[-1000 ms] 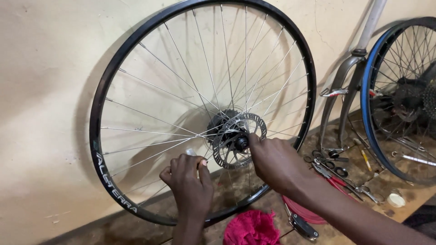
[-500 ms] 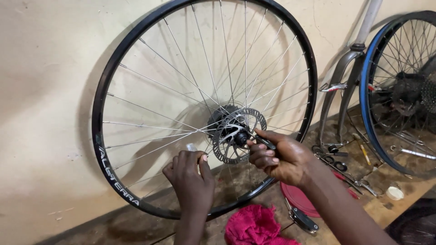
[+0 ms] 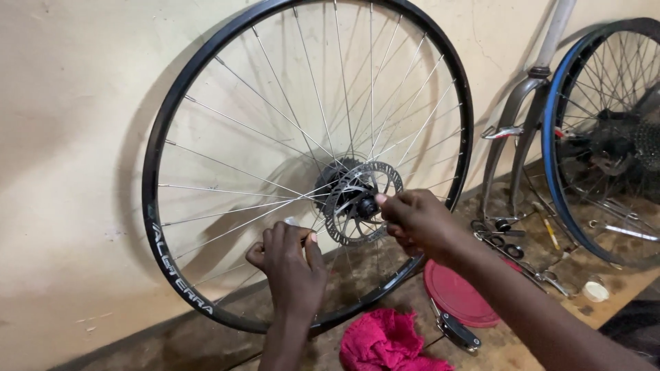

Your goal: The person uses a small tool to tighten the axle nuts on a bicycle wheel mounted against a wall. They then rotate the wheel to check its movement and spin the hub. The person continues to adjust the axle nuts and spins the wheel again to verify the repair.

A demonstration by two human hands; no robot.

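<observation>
Head view: I see a wheel [image 3: 165,227] standing upright on the worktop [image 3: 522,343], leaning against the beige wall [image 3: 62,137], its black rim and silver spokes in full view. At its centre sits the hub [image 3: 363,204], ringed by a perforated disc [image 3: 350,230]. My right hand [image 3: 416,223] is at the hub, its fingertips pinched shut on something small at the axle end; what that is I cannot tell. My left hand [image 3: 292,261] is curled closed lower down, just left of the disc, knuckles toward me, with a small pale object [image 3: 290,222] showing above the fingers; whether it grips that object I cannot tell. Below the hands lies a red rag [image 3: 385,340], and beside it a red lid [image 3: 457,295] lies flat, partly under my right forearm. Right of the lid, small tools [image 3: 522,264] are scattered. A grey fork [image 3: 515,130] and a blue-rimmed wheel [image 3: 550,151] lean against the wall at right.
</observation>
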